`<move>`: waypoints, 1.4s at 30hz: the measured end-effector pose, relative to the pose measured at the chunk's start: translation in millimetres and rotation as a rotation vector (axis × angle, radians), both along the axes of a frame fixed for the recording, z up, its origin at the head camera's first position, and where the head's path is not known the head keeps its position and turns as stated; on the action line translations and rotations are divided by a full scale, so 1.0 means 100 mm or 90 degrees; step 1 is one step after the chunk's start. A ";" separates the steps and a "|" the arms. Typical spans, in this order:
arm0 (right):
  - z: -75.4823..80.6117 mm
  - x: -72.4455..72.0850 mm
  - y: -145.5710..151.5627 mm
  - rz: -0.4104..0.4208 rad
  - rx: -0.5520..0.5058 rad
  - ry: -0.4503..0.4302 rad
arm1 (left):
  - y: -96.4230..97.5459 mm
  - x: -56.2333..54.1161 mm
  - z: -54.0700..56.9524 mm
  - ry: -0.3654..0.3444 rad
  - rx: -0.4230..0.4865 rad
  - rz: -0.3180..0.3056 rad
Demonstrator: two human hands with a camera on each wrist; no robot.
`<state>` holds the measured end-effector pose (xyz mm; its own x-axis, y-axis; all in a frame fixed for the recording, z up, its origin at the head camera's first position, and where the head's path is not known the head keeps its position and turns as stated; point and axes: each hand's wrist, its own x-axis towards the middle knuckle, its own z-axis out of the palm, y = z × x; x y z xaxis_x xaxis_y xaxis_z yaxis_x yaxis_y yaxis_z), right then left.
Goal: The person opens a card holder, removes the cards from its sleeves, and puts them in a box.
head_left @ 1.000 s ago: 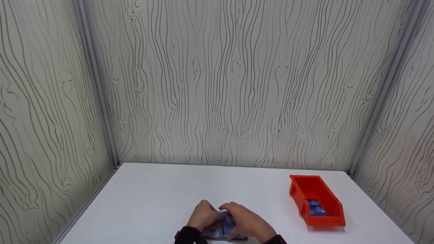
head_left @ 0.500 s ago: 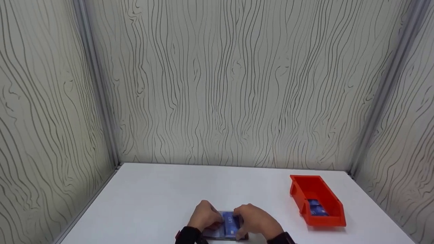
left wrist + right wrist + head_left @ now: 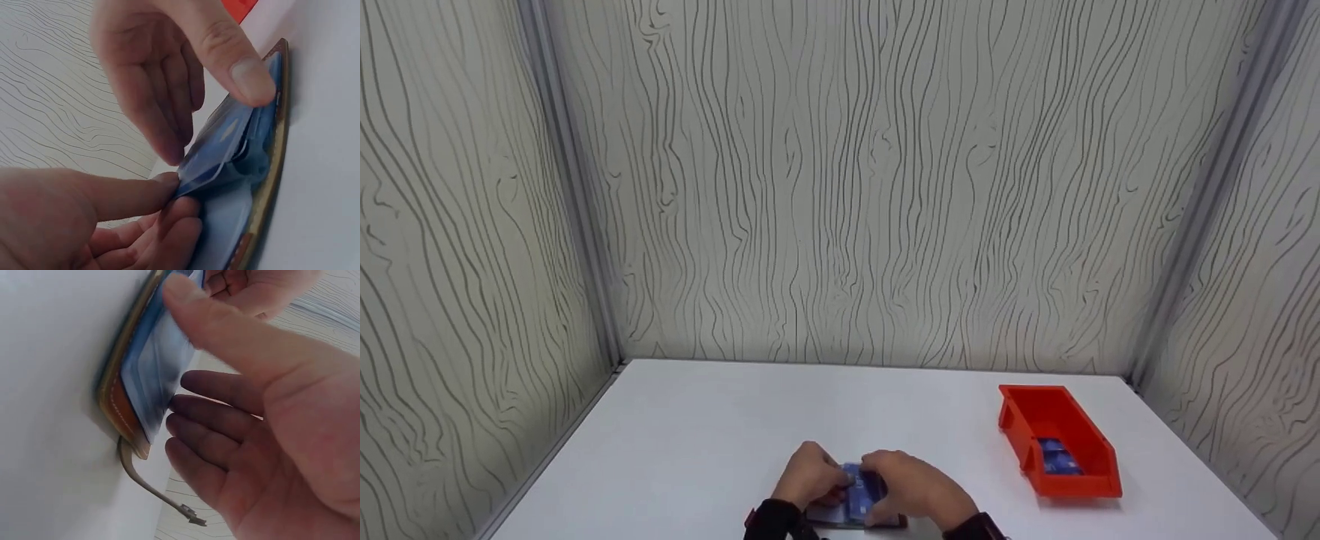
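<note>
A brown leather card holder (image 3: pixel 125 405) lies spread on the table, its clear plastic sleeves (image 3: pixel 222 216) facing up. A blue card (image 3: pixel 857 499) with a small pale patch shows at the raised sleeve, tilted up from the holder. My left hand (image 3: pixel 810 478) pinches the edge of that sleeve between thumb and forefinger. My right hand (image 3: pixel 915 487) spans the card from the other side, its thumb (image 3: pixel 253 81) at the near end and its fingers fairly straight at the far end. The right wrist view shows the fingertips (image 3: pixel 177 402) close beside the sleeves.
A red open-front bin (image 3: pixel 1080 487) stands to the right on the white table (image 3: pixel 720 420), with several blue cards (image 3: pixel 1059 459) inside. A narrow strap (image 3: pixel 152 489) with a metal end sticks out from the holder. Wood-patterned panels (image 3: pixel 840 187) enclose the table.
My right hand shifts right, then back left, and the blue card shifts with it, now nearer my left fingers. My left hand stays about where it was.
</note>
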<state>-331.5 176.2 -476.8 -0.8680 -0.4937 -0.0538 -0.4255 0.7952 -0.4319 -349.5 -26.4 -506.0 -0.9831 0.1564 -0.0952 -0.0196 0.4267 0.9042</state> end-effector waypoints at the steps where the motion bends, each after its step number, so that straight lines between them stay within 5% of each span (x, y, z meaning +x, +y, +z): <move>1: 0.00 0.00 0.00 0.017 -0.007 0.012 | 0.00 0.01 0.00 0.009 0.004 -0.001; 7: -0.03 0.00 -0.01 0.070 -0.023 0.036 | 0.00 0.02 -0.02 0.037 0.001 -0.002; 20: -0.01 -0.01 -0.02 0.029 0.002 0.007 | 0.01 0.05 0.00 0.054 -0.017 0.004; 42: 0.04 0.00 0.01 -0.028 0.032 -0.018 | -0.01 0.02 0.01 0.011 -0.014 0.005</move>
<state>-331.5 176.9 -472.9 -0.8865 -0.4511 -0.1030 -0.3777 0.8341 -0.4020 -347.4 -27.7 -505.1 -0.9859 0.1467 -0.0808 -0.0069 0.4462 0.8949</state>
